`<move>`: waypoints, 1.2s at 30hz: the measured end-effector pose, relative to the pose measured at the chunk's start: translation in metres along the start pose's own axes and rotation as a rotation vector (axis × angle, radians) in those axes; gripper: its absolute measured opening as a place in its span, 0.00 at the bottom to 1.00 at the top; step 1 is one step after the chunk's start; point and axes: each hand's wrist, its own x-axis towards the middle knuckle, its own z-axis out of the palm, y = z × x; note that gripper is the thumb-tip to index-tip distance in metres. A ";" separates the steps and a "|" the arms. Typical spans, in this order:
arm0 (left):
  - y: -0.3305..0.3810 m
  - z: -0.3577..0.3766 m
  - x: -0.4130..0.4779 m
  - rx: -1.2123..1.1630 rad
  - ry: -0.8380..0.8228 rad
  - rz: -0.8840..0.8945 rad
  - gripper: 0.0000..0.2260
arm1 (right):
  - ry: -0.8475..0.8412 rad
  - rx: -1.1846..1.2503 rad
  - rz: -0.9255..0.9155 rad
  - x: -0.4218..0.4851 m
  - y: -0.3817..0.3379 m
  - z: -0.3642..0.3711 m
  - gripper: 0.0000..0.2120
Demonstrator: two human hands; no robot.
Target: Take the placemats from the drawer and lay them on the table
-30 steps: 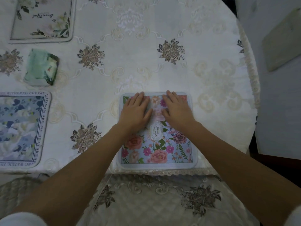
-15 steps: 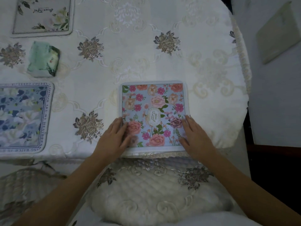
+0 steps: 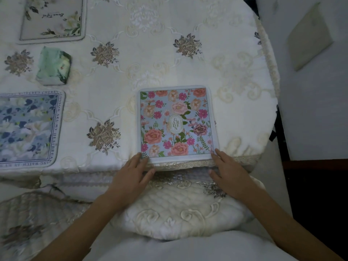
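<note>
Resting flat and empty, fingers spread, left hand (image 3: 131, 178) and right hand (image 3: 228, 176) touch the near corners of a square pink-floral placemat (image 3: 177, 123) just ahead. Beyond the left hand, blue-floral placemat (image 3: 28, 127) and cream-floral placemat (image 3: 52, 17) already laid; laying probably nearly finished.

Floral placemat (image 3: 177, 123) reads "GARDEN"; blue placemat (image 3: 28, 129) "WITHERED CHERRY".

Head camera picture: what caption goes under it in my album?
Both hands, left and right, touch the flowery placemat's near corners at the table edge.
</note>
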 end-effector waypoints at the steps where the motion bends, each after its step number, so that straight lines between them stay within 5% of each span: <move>1: -0.001 0.001 -0.003 0.003 0.005 0.010 0.34 | 0.002 -0.024 -0.005 -0.001 -0.001 0.001 0.30; 6: 0.002 0.003 -0.008 0.134 0.029 0.054 0.28 | 0.028 -0.029 0.032 -0.003 -0.007 0.001 0.30; 11: 0.033 -0.008 -0.027 0.240 0.178 -0.011 0.33 | 0.134 -0.023 -0.026 -0.007 -0.009 -0.014 0.27; 22: 0.116 0.001 -0.090 0.209 0.488 -0.169 0.26 | 0.336 -0.043 -0.394 -0.034 -0.003 -0.061 0.21; 36: 0.057 0.016 -0.263 0.147 0.718 -0.628 0.30 | 0.263 -0.265 -0.901 -0.068 -0.191 -0.021 0.23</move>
